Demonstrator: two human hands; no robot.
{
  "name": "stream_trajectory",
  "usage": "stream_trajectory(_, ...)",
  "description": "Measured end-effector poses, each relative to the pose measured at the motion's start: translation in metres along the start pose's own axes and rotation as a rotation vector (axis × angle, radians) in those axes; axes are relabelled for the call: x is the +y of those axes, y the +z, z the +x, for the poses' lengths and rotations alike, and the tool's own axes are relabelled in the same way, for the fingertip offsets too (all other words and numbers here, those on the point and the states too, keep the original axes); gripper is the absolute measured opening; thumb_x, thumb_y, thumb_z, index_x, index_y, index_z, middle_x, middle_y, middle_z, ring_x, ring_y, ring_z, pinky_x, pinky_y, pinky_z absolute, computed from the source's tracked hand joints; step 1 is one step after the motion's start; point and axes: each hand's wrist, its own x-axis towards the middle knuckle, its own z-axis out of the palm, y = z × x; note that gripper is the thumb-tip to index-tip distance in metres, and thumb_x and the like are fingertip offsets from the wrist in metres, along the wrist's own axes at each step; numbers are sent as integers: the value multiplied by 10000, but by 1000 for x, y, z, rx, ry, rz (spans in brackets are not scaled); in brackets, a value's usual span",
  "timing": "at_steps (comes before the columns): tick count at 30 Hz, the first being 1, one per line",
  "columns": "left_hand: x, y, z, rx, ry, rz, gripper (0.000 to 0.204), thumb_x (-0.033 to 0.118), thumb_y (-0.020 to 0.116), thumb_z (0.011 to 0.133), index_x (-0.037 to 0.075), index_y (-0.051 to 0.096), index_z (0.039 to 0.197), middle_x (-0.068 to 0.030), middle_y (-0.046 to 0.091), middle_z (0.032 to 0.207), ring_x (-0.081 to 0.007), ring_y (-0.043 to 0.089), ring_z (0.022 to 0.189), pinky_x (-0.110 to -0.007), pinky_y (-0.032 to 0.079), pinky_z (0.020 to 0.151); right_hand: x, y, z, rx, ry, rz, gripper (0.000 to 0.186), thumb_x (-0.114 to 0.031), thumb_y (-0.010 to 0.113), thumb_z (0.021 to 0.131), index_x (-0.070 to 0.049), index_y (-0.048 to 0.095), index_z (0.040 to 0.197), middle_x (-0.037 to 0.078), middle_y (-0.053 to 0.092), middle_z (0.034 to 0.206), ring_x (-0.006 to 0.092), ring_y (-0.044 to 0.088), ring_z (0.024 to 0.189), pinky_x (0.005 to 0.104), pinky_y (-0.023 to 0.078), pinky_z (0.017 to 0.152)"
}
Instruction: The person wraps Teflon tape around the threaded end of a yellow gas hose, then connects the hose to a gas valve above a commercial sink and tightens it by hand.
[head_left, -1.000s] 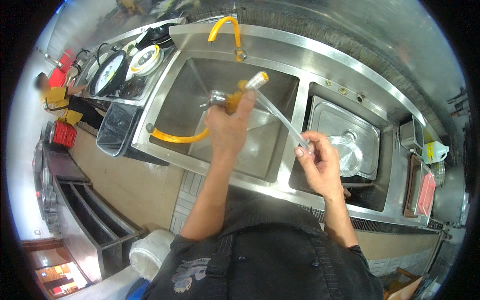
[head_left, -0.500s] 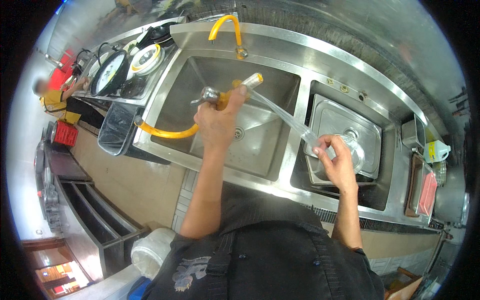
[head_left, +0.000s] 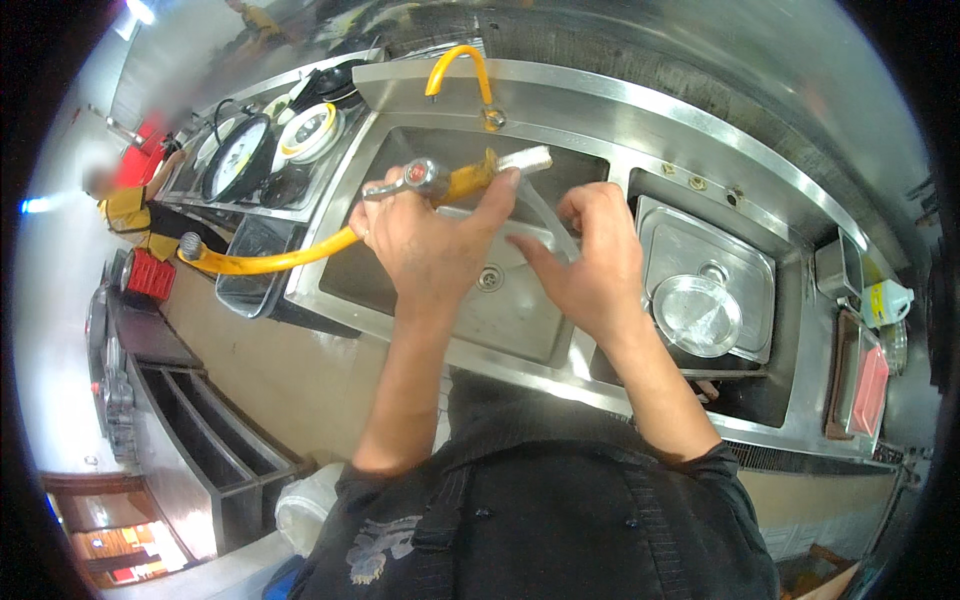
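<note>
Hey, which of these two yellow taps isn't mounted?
The lever tap in the left hand; the other, the arched tap, stands mounted at the back of the sink.

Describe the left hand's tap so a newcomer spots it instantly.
Find the steel double sink. Over its left basin, the left hand grips a yellow tap, spout leftward. Unlike the standing tap behind it, this one is loose, with a clear strip at its white end.

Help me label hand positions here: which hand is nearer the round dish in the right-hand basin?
Right. The right hand is to the left of the round dish, not touching it; the left hand is farther left, holding a yellow tap.
</note>
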Motion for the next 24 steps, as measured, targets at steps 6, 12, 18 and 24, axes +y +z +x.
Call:
stream_trajectory(6,-20,-27,37,114,78,192,646,604,952,690,30,767,920,-129,743,960,-357,668,990,-503,373,991,21,28,-1,26,57,220,171,-26,746,998,-21,704,1163,127,767,994,241,764,918,336,596,871)
stream_trajectory(12,-42,-49,49,43,-116,158,700,675,889,715,0,821,884,-162,758,857,-376,671,985,-491,363,1032,44,21,-25,-533,496,1024,286,-155,572,1153,-2,745,1321,111,833,1047,212,781,969,369,601,890)
stream_trajectory(18,-49,-54,47,19,-194,131,696,675,884,714,3,825,885,-162,757,878,-375,672,981,-485,364,1025,47,45,-24,-581,584,396,337,-212,605,1151,7,720,1379,123,799,1128,194,741,1065,354,566,971)
stream_trajectory(24,-49,-55,45,40,-126,142,696,698,877,711,27,808,880,-153,758,958,-364,669,1005,-483,370,987,6,32,24,66,20,348,320,-111,863,916,-44,753,1208,165,752,1111,334,740,1025,428,582,918)
